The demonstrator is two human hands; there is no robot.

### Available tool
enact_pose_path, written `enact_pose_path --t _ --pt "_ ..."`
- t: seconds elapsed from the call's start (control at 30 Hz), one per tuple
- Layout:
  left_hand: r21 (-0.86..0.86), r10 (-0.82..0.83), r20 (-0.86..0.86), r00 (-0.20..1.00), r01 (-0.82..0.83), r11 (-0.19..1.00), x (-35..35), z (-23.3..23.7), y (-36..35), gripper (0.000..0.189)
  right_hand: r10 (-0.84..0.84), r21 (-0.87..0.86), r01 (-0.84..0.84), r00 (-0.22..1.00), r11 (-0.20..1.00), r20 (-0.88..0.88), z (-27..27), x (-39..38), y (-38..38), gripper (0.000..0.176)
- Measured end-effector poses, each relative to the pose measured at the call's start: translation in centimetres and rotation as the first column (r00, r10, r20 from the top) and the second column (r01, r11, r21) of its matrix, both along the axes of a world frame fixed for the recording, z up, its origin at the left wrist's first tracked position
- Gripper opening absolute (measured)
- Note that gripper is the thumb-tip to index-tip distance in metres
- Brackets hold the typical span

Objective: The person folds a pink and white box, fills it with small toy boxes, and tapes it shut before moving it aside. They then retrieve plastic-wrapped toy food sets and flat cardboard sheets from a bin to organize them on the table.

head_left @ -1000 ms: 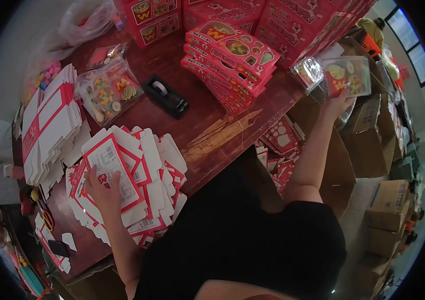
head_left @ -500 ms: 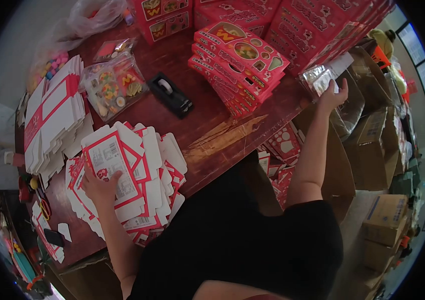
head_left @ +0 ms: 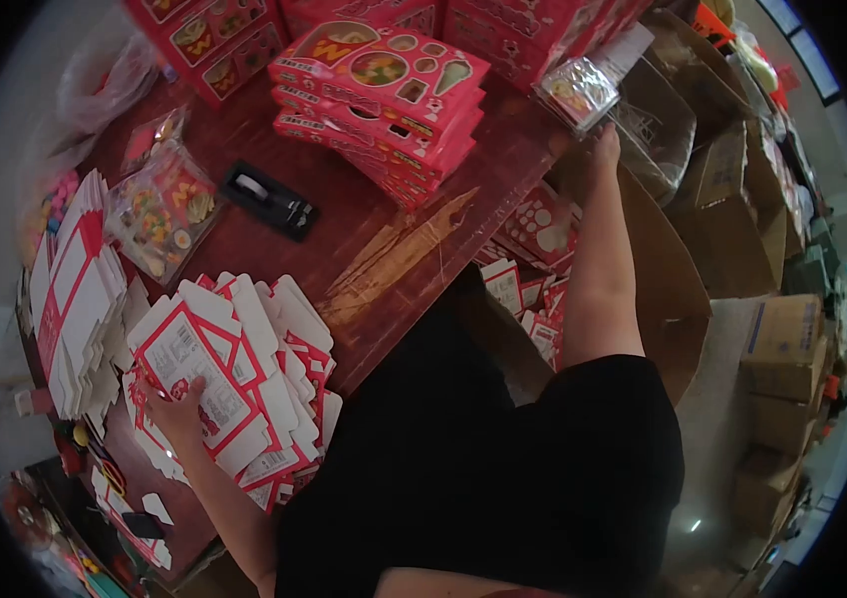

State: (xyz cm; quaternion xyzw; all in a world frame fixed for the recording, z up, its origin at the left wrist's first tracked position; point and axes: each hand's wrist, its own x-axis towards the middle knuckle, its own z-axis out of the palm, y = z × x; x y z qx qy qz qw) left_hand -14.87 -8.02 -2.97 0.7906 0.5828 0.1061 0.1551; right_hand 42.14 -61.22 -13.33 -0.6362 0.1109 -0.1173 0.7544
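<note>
My left hand (head_left: pixel 176 411) rests with fingers spread on a loose pile of flat, unfolded red-and-white cartons (head_left: pixel 206 374). A printed label panel lies face up beneath it. At the far right corner of the table, my right hand (head_left: pixel 604 151) is at the lower edge of a clear plastic packet (head_left: pixel 579 94) with colourful contents. Its fingers are mostly hidden at the packet, and the grip appears closed on it. Left of that packet stands a slightly fanned stack of filled red cartons (head_left: pixel 384 95) with food pictures.
A black tape dispenser (head_left: pixel 269 199) and clear bags of toy food (head_left: pixel 166 214) lie mid-table. More flat cartons (head_left: pixel 75 299) stand at the left, with scissors (head_left: pixel 113 478) and a phone (head_left: pixel 144 525) nearby. Red boxes (head_left: pixel 219 50) line the back; an open cardboard box (head_left: pixel 663 289) stands right.
The whole view has shifted, with the table's contents now farther left. My right hand has moved in at the packet's lower edge, its fingers now hidden. My left hand stays on the carton pile.
</note>
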Motion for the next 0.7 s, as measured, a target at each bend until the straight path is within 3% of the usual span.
enact_pose_path --t 0.07,0.1,0.2,0.27,0.3,0.37,0.43,0.5,0.57,0.63,0.7 --pt "-0.004 0.001 -0.042 0.999 -0.001 1.0 0.0 -0.1 0.4 0.11 -0.225 0.004 0.233 0.945 0.973 -0.235 -1.9 1.0 -3.3 0.045" --pt "-0.008 0.003 -0.062 0.998 -0.003 1.0 -0.1 -0.2 0.6 0.109 -0.204 0.061 0.228 0.941 0.972 -0.271 -2.4 0.7 -5.0 0.037" --pt "0.04 -0.055 -0.077 0.996 0.058 0.998 -0.7 -0.8 1.2 0.107 -0.132 -0.103 0.114 0.974 0.988 -0.185 -5.3 -1.9 -9.8 0.03" --pt "0.137 -0.059 -0.166 0.984 0.082 0.987 -0.8 -1.2 1.1 0.101 -0.086 -0.04 0.079 0.967 0.996 -0.241 -8.0 -4.4 -12.2 0.025" --pt "0.141 -0.074 -0.142 0.987 0.094 0.986 -0.8 -1.2 0.9 0.098 -0.084 -0.018 0.083 0.955 0.996 -0.285 -9.7 -5.5 -13.0 0.024" --pt "0.16 -0.109 -0.1 0.989 0.124 0.979 -0.1 -0.4 -0.5 0.086 -0.161 -0.143 0.105 0.872 0.984 -0.463 -12.9 -8.4 -13.7 0.024" --pt "0.055 -0.13 0.018 0.991 0.129 0.99 1.7 1.5 -2.9 0.082 -0.149 -0.215 0.04 0.842 0.976 -0.519 -17.8 -10.1 -14.0 0.03" --pt "0.023 -0.131 0.051 0.99 0.13 0.991 3.1 2.2 -3.8 0.08 -0.033 -0.247 -0.156 0.783 0.956 -0.621 -23.3 -11.1 -14.9 0.021" --pt "0.023 -0.133 0.04 0.99 0.132 0.991 4.8 2.4 -4.7 0.08 -0.205 -0.431 -0.11 0.758 0.896 -0.619 -26.3 -12.2 -13.0 0.024" --pt "0.051 -0.128 0.023 0.991 0.127 0.991 6.5 2.3 -5.7 0.081 -0.202 -0.559 -0.376 0.668 0.739 -0.716 -33.6 -11.1 -14.0 0.029" --pt "0.075 -0.123 -0.009 0.992 0.123 0.99 8.7 2.1 -6.6 0.081 -0.355 -0.72 -0.294 0.715 0.628 -0.602 -36.7 -10.6 -13.4 0.033"
